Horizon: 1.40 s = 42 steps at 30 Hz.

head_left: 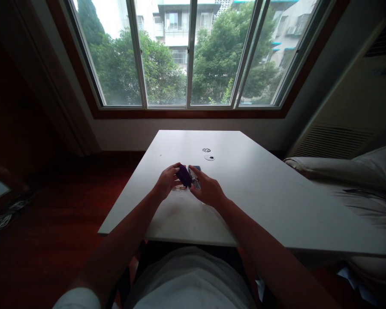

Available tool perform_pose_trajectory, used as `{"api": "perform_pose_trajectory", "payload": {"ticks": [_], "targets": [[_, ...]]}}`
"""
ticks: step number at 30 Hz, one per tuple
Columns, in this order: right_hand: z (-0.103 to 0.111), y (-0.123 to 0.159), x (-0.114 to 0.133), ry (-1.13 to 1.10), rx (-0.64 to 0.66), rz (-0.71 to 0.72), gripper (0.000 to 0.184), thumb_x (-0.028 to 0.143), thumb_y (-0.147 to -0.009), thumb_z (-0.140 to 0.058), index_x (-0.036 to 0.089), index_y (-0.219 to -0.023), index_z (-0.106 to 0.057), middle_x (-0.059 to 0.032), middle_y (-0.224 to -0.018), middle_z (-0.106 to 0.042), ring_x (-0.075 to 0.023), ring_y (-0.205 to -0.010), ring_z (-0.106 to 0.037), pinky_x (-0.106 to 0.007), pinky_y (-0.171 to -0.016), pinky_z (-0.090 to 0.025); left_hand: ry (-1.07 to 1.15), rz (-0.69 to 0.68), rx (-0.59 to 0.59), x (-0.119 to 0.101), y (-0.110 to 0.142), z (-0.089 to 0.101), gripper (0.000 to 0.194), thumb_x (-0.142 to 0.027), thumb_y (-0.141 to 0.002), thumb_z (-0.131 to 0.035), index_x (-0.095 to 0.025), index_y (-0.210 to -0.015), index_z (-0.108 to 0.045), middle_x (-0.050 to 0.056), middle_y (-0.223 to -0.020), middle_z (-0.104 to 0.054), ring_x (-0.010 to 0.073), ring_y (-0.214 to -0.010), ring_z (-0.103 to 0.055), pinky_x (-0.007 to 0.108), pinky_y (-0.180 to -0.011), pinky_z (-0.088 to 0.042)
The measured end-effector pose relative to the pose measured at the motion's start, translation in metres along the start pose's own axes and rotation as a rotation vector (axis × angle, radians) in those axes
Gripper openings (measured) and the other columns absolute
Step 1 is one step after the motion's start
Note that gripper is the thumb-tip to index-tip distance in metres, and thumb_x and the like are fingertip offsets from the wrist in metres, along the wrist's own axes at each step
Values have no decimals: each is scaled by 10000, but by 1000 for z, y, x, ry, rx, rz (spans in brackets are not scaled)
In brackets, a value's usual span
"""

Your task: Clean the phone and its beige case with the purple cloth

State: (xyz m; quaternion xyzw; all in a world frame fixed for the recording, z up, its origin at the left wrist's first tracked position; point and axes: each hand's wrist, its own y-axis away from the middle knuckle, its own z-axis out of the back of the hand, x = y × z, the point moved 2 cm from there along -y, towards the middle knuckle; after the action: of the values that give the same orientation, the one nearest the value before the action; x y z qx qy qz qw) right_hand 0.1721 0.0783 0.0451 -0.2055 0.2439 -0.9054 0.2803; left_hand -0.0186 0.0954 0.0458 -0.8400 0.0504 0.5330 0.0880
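My left hand (167, 182) grips a small dark purple piece (183, 176), cloth-like with a ragged lower edge, between thumb and fingers. Close beside it, the curled fingers of my right hand (208, 189) are around a small clear, shiny object (196, 183) whose kind I cannot make out. The right fingertips come up against the purple piece's right edge; whether they grip it too is hidden. A small blue-grey rectangular item (194, 167) shows just behind the right fingers. Under the left hand lies a flat thing with an orange-brown edge (180, 188), mostly covered.
Both hands are over a white table (254, 201). Beyond them lie two flat round pieces, a patterned dark one (206, 150) and a pale one with a dark spot (209, 158). A cushioned seat (347, 171) stands on the right, and a window (189, 56) is ahead.
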Motion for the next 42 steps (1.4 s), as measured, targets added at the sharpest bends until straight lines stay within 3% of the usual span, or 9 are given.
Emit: {"api": "perform_pose_trajectory", "payload": {"ticks": [7, 15, 27, 42], "targets": [[1, 0, 2, -15, -10, 20, 744, 339, -874, -619, 344, -1548, -303, -20, -1200, -679, -125, -770, -660, -223, -666, -519, 3, 7, 19, -3, 3, -3, 404, -341, -958, -607, -150, -1308, -540, 117, -1186, -622, 222, -989, -656, 401, -798, -602], [2, -1, 3, -5, 5, 28, 697, 333, -866, -636, 298, -1509, -369, -36, -1126, -697, -131, -759, -652, -219, -648, -494, 0, 17, 47, 0, 2, -3, 400, -343, -953, -616, -153, -1299, -552, 112, -1169, -632, 231, -1015, -655, 420, -821, -600], [1, 0, 4, -5, 20, 37, 716, 318, -859, -630, 310, -1520, -356, -40, -1210, -674, -155, -817, -672, -238, -673, -521, 2, 15, 73, -1, 2, -4, 398, -348, -955, -610, -152, -1297, -559, 123, -1219, -617, 248, -1069, -642, 444, -853, -596], [2, 0, 3, -25, 22, 65, 697, 325, -852, -643, 269, -1498, -388, -54, -1169, -694, -137, -792, -671, -224, -660, -536, 36, -30, 9, -7, 4, -3, 413, -331, -950, -608, -141, -1310, -540, 132, -1221, -633, 243, -1044, -659, 446, -879, -581]]}}
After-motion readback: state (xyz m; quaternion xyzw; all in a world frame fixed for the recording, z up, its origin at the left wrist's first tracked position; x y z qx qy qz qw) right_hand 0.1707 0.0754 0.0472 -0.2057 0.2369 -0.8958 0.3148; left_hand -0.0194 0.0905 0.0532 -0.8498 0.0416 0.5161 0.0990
